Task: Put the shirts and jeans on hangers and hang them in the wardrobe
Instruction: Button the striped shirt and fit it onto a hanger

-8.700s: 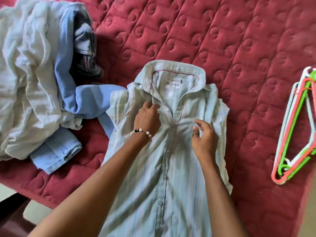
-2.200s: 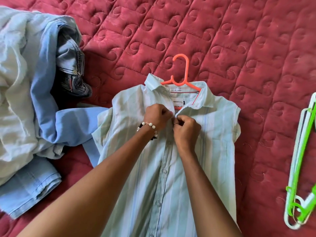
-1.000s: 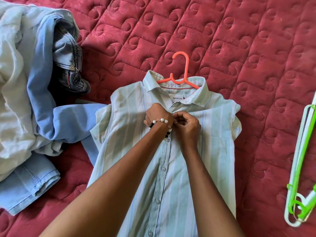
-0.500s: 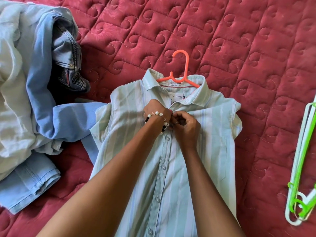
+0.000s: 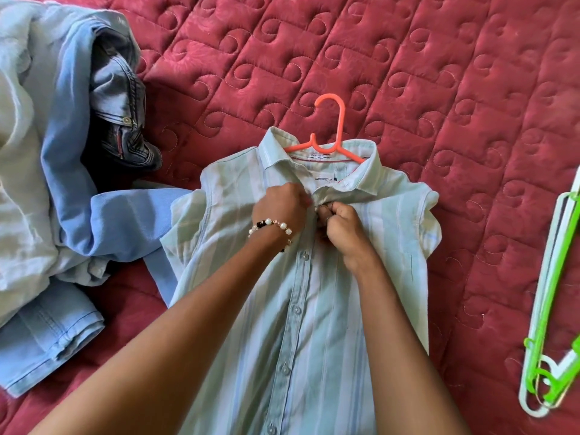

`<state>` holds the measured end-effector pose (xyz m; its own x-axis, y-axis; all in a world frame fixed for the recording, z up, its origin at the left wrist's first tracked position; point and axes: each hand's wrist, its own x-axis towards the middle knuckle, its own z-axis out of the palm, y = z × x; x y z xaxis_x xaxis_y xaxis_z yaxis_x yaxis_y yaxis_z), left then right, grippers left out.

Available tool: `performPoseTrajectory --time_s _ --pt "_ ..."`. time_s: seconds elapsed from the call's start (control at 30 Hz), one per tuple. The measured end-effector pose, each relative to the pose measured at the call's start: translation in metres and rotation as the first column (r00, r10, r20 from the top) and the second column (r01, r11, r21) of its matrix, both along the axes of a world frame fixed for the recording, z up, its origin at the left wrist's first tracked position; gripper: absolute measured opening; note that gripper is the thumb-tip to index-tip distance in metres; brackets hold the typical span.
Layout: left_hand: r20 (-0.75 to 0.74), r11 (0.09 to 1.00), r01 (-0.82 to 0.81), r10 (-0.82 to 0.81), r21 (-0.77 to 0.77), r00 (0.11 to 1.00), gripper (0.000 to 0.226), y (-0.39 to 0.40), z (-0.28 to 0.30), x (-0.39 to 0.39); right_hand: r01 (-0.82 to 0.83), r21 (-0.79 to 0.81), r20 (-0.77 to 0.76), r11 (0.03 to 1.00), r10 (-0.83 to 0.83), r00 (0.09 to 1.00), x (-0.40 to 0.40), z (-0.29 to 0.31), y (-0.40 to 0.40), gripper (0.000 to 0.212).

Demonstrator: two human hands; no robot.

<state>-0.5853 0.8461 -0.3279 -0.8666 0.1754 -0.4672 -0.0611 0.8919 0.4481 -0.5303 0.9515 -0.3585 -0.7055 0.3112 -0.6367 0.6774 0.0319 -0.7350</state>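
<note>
One head-worn camera looks forward and steeply down onto the bed (image 5: 408,73), close above it, with wide-angle bending toward the frame edges. Both forearms enter from the lower edge and reach toward the middle. The striped shirt (image 5: 314,309) fills the centre; spare hangers (image 5: 552,309) are cut by the right edge, a clothes heap (image 5: 40,152) by the left.

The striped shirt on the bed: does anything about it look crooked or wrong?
Nothing stands out. The striped shirt lies flat, the orange hanger sits inside its collar with the hook free, and left hand and right hand pinch the placket near the top.
</note>
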Motion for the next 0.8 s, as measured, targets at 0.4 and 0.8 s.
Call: performPoseTrajectory --time_s 0.4,0.8 --pt "-0.474 0.886 0.312 -0.450 -0.343 0.756 0.015 -0.011 0.010 -0.060 0.099 0.928 -0.228 0.359 0.340 0.912 -0.009 0.016 0.032 0.036" --pt "-0.162 0.952 0.300 -0.287 0.067 0.944 0.020 0.005 0.033 -0.092 -0.054 0.785 -0.460 0.617 0.639 0.617 -0.045 0.042 0.041 0.016"
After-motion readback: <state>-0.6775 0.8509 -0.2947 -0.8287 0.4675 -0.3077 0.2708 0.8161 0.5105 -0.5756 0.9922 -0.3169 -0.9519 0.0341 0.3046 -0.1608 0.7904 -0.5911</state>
